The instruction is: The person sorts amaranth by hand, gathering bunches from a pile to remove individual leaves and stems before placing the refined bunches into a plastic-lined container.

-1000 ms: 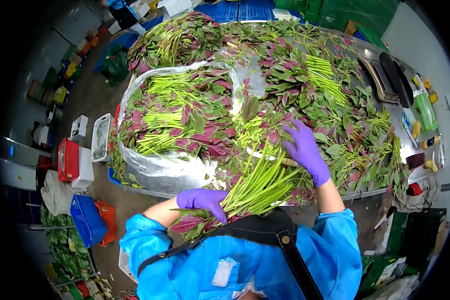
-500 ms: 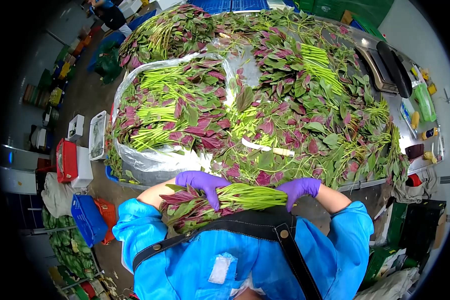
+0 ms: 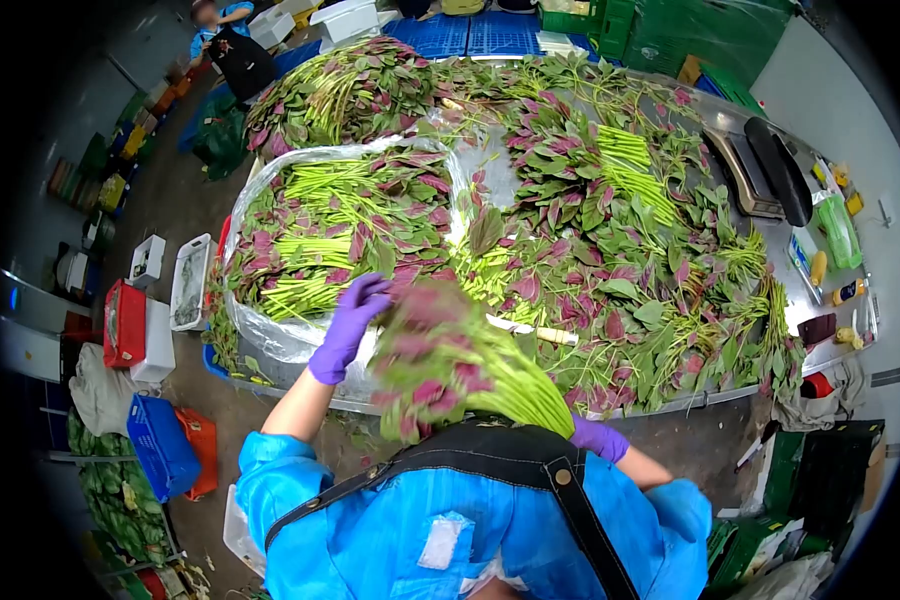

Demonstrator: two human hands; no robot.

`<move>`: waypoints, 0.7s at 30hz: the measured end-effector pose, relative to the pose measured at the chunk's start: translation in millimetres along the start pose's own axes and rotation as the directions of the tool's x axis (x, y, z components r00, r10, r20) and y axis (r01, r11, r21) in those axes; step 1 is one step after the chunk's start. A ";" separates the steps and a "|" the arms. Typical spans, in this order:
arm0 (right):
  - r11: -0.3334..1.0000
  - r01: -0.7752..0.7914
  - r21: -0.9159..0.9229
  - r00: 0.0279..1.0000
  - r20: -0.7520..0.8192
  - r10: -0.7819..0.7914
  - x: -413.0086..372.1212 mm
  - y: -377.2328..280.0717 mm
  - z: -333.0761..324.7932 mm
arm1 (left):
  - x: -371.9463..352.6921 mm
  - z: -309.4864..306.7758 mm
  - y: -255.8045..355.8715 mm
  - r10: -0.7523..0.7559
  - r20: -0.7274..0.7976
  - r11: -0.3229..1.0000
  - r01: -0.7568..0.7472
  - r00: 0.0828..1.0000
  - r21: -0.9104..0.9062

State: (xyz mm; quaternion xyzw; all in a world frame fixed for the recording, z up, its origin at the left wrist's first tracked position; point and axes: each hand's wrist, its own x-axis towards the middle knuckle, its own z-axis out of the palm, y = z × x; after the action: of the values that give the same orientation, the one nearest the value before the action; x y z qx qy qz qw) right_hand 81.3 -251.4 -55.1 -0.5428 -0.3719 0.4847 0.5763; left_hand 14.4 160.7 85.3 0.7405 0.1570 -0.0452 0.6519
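A bunch of red-and-green amaranth (image 3: 470,375) is held up in front of my chest, its leafy end blurred by motion. At the cut stem ends is my right hand (image 3: 598,438), purple-gloved and gripping them, with its fingers partly hidden behind the stems. My left hand (image 3: 345,325), gloved too, is raised just left of the leaves with its fingers apart and bent, holding nothing. Beyond it, a clear plastic liner (image 3: 270,325) surrounds stacked amaranth bunches (image 3: 315,245). A knife (image 3: 545,333) with a pale handle lies among loose leaves, its blade partly covered by the bunch.
More amaranth is heaped at the back left (image 3: 340,90) and along the right of the metal table (image 3: 715,395). A scale (image 3: 745,170) stands at the right. On the floor to the left are a blue crate (image 3: 160,445) and white boxes. A person (image 3: 235,55) stands far left.
My left hand has let go of the bunch and moved up and left. The bunch's leafy end has swung upward, while my right hand stays at the stems, slightly lower.
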 end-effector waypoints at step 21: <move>0.858 0.004 0.513 0.863 -0.436 0.256 95.7 -67.6 2.7 | 27.4 184.3 -65.2 -0.189 0.215 0.525 0.284 0.958 -0.802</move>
State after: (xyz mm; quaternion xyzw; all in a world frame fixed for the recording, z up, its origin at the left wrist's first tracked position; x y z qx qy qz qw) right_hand 113.4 -154.6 2.6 -0.5043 -0.0386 0.4484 0.7369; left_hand 46.7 -8.5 -11.0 0.3170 0.2256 -0.0919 0.9166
